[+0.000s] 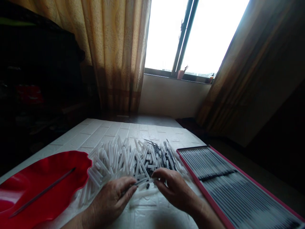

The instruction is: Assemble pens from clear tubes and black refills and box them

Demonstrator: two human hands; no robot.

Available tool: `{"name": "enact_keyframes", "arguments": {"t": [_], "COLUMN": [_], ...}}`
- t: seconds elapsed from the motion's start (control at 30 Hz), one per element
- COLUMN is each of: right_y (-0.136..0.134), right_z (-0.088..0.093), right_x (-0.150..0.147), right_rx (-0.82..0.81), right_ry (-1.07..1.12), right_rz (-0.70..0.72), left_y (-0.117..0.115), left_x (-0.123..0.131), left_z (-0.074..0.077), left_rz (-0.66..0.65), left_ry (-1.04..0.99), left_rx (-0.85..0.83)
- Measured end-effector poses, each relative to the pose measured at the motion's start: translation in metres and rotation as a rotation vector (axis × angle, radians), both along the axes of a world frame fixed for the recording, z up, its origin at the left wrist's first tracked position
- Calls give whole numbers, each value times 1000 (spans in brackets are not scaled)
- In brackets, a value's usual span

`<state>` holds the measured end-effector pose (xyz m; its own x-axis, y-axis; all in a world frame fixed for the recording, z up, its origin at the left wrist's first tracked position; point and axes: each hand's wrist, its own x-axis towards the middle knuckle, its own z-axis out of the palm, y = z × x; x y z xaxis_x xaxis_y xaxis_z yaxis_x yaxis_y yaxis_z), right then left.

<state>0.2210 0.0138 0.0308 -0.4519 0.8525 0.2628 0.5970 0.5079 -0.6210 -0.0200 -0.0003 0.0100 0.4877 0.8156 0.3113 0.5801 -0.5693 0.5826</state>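
My left hand (pixel 116 194) is closed, thumb against fingers, on a slim clear pen barrel (pixel 142 181) that points to the right. Just across from its end, my right hand (pixel 173 187) pinches a small pale piece, too blurred to name. A small black plug (pixel 148 186) lies on the table between the two hands. Right beyond them spreads a heap of translucent white tubes (pixel 119 159). Thin dark refills (pixel 168 157) and small black parts lie among the tubes on its right side.
At the left a red scalloped plate (pixel 81 162) carries one long pen (pixel 43 192). A pink-edged tray (pixel 194 175) at the right holds rows of pens (pixel 228 184). All rest on a white brick-patterned table (pixel 95 130), with a curtain (pixel 119 57) and a window behind.
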Motion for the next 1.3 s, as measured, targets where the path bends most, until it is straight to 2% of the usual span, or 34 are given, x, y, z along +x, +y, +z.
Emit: {"name": "enact_keyframes", "arguments": {"t": [0.13,0.27,0.63,0.83,1.1,1.23,1.3], "right_y": [-2,-3,-2,-3,-3,-4,-5], "right_z": [2,1,1,-7,-1,-2,-5], "right_x": [-3,-5,-5,-6,-4,-9,-11], "right_rx": [39,51,91,6,-230,-99,-58], "right_ry": [97,126,192,115,13,-109,-101], "right_rz": [6,29,60,141,157,162,161], "left_y": [0,-2,0,-2,-3,-4,-5], "left_x": [0,1,1,1,3,3,4], "left_z": [-5,-3,-4,-6,-2,-5,-5], "left_rz": [16,23,24,-9,-57,-55,-59], "left_ry": [32,33,80,120,151,193,205], "left_rx": [42,65,33,51,43,81,83]}}
